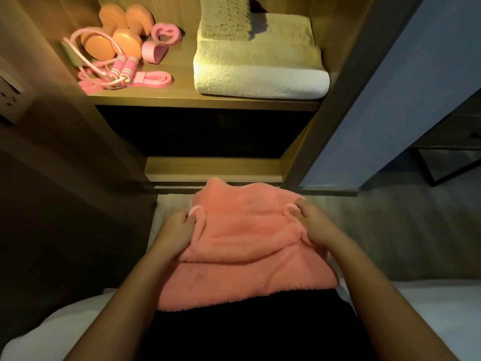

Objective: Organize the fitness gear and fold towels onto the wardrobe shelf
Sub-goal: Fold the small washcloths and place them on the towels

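A coral pink towel [242,246] lies partly folded on my lap, in front of the wardrobe. My left hand [179,227] grips its left edge and my right hand [309,222] grips its right edge, fingers curled into the cloth. Up on the lit wardrobe shelf [182,97], a folded white towel [260,71] lies at the right with a smaller beige towel [226,19] on top. At the shelf's left are orange dumbbells [119,32], a pink jump rope [114,71], a pink resistance band [153,79] and a pink heart-shaped grip ring [165,33].
A dark open compartment [203,131] sits under the shelf. The wardrobe's open door [390,100] stands at the right, with a dark table frame [442,165] beyond it. A wall socket [10,97] is on the left. White bedding [52,332] lies beside me.
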A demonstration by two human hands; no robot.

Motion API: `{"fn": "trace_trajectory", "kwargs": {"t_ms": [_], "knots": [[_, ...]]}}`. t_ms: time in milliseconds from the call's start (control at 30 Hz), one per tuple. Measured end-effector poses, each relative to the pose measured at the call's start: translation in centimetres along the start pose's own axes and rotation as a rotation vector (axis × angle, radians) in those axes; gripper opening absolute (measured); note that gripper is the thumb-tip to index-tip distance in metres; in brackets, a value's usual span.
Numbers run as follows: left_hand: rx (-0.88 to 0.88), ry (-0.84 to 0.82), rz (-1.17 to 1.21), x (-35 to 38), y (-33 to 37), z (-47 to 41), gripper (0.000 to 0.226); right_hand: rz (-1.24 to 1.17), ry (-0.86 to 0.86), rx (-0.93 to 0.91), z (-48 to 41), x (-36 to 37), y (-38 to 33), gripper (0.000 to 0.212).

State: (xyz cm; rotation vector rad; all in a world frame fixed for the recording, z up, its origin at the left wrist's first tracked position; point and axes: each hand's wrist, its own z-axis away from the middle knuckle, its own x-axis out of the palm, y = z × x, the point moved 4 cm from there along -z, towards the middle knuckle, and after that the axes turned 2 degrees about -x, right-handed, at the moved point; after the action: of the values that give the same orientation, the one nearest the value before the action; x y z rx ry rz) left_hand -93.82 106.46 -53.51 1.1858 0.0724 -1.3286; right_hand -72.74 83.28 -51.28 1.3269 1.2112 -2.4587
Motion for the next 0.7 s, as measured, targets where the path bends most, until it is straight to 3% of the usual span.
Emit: {"fn": "trace_trajectory", "kwargs": {"t_ms": [67, 100, 200, 300, 367, 467, 600, 700], "knots": [[-0.051, -0.065, -0.068, -0.1, -0.3, 0.3, 0.019, 0.037, -0.044, 0.047, 0.2, -0.1, 0.6, 0.029], [-0.027, -0.017, -0.146, -0.4, 0.0, 0.2, 0.021, 0.078, -0.022, 0.061, 0.2, -0.3, 0.5, 0.028], [0.209, 0.270, -0.232, -1.5, 1.9, 0.4, 0.021, 0.098, 0.185, -0.017, -0.1, -0.9, -0.7, 0.027], [0.366, 0.219, -0.138, -0.5, 3.2, 0.3, 0.023, -0.060, 0.157, -0.137, -0.3, -0.4, -2.3, 0.027], [0.355, 0.190, -0.161, -0.2, 3.2, 0.0, 0.024, -0.087, 0.055, -0.129, -0.4, -0.1, -2.6, 0.024], [0.352, 0.193, -0.178, -1.4, 2.7, -0.4, 0.026, 0.106, 0.006, -0.103, -1.1, -1.3, -2.5, 0.024], [0.270, 0.022, -0.190, -1.3, 1.8, -0.7, 0.028, 0.233, -0.181, -0.076, -1.5, -0.6, -2.1, 0.029], [0.287, 0.243, -0.168, -1.7, 2.5, -0.3, 0.025, 0.164, 0.025, -0.092, -1.4, -0.6, -2.8, 0.027]]}}
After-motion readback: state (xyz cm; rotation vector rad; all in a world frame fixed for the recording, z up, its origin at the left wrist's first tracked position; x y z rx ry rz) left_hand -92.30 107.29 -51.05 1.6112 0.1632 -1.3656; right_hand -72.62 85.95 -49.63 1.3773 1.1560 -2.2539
